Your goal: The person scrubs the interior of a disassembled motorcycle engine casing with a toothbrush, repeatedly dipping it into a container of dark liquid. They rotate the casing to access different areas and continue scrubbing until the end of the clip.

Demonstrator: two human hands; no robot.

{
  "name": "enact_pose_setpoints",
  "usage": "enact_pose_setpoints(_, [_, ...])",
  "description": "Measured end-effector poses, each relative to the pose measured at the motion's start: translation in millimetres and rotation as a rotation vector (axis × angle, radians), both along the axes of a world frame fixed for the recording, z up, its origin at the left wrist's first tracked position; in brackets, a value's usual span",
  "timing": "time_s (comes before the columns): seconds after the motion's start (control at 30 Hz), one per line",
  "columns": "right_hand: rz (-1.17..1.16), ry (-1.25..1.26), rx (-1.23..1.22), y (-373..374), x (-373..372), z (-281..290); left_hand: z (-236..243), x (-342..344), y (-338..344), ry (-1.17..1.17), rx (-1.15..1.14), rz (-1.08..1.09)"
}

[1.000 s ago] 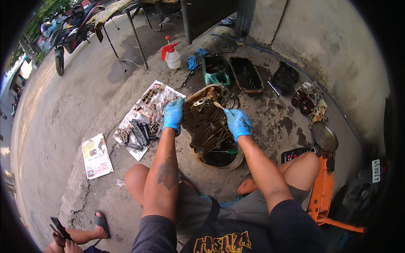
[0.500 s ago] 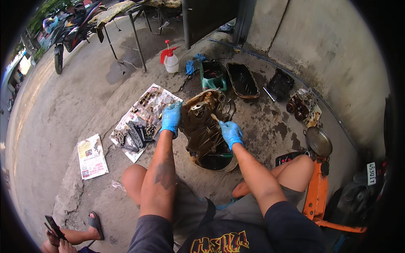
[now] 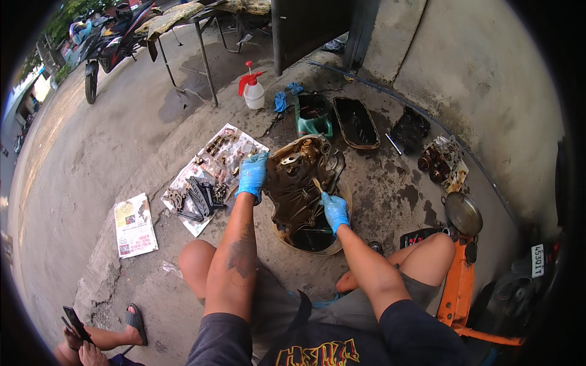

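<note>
A large oily metal casing [image 3: 292,204] with ribs and openings leans in a round basin [image 3: 326,247] of dark liquid between my knees. My gloved left hand [image 3: 252,175] is closed on the casing's left rim. In my gloved right hand [image 3: 335,211] is a small brush [image 3: 317,185] with a light tan end, held against or just over the ribbed inner face; its bristles are too small to make out. A thin green-handled item [image 3: 318,230] lies across the basin below the casing.
Left of the casing, small metal parts [image 3: 196,198] lie on newspaper. Beyond it stand a cut green container [image 3: 314,125], a black oil pan [image 3: 356,123] and a red-topped spray bottle [image 3: 252,91]. An orange jack [image 3: 456,287] is at right. Someone holding a phone [image 3: 75,323] sits lower left.
My right hand has drawn slightly toward me with the brush, which now points more upward. My left hand keeps its hold on the rim. The whole view has shifted a little.
</note>
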State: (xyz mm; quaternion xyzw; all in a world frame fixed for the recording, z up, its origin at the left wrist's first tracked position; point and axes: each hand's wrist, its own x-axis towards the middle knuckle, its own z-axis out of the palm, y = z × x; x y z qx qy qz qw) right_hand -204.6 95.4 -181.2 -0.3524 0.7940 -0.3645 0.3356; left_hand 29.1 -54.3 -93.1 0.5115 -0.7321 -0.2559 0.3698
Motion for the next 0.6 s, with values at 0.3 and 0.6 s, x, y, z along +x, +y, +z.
enact_pose_setpoints(0.3, [0.912, 0.579, 0.705, 46, -6, -25, 6, -8, 5, 0.271, 0.282, 0.073])
enact_pose_setpoints(0.6, [1.288, 0.603, 0.443, 41, 5, -79, 22, -19, 10, 0.324, 0.338, 0.085])
